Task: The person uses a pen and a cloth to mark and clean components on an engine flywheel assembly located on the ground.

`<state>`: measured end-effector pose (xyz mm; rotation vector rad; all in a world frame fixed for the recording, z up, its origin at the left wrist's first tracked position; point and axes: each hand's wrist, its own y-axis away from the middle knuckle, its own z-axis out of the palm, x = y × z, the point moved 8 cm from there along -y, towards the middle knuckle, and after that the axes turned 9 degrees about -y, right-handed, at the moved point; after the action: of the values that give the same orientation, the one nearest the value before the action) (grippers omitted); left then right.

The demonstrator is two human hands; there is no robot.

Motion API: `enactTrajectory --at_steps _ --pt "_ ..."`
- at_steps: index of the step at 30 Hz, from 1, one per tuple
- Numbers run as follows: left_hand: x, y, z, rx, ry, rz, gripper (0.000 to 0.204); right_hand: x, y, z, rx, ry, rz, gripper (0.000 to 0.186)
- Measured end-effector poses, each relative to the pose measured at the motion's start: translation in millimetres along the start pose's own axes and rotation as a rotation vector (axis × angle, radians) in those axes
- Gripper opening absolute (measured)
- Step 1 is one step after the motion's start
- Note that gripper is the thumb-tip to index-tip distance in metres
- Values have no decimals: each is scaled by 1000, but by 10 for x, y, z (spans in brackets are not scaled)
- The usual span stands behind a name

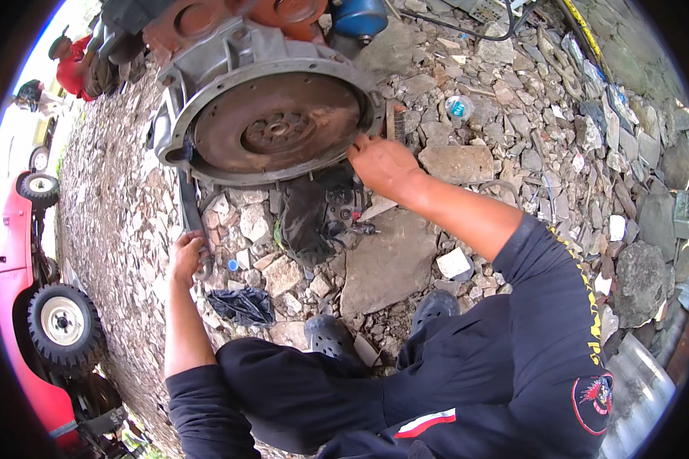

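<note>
An engine (230, 34) with orange-red paint stands in front of me, its round brown flywheel (230, 126) facing me inside a grey metal flywheel housing (283, 180). My left hand (187, 256) is closed around the lower end of a long dark grey bar (188, 200), which reaches up to the housing's left side. At the housing's lower right rim is my right hand (386, 167), fingers curled together on the edge; their tips are partly hidden. Just beyond that hand is a bristled brush (396, 122).
Loose stones and flat slabs (390, 260) cover the ground. Below the housing lie a dark cloth (305, 222), small metal parts (346, 205) and a black plastic bag (241, 306). A red vehicle (23, 306) and a person in red (73, 67) are at the left.
</note>
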<state>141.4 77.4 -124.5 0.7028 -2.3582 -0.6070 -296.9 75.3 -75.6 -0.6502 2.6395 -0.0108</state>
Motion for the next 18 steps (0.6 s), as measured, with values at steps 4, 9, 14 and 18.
enactTrajectory --at_steps 4,9,14,18 --pt "79 -97 -136 79 29 18 33 -311 61 -27 24 -120 -158 22" --pt "183 -164 -176 125 93 106 32 -136 -63 -377 366 -179 -162 21" --pt "20 -383 -225 119 48 148 33 -354 -78 -400 376 -280 -248 16" --pt "95 -359 -139 127 22 134 32 -266 -183 -208 249 -233 -145 15"
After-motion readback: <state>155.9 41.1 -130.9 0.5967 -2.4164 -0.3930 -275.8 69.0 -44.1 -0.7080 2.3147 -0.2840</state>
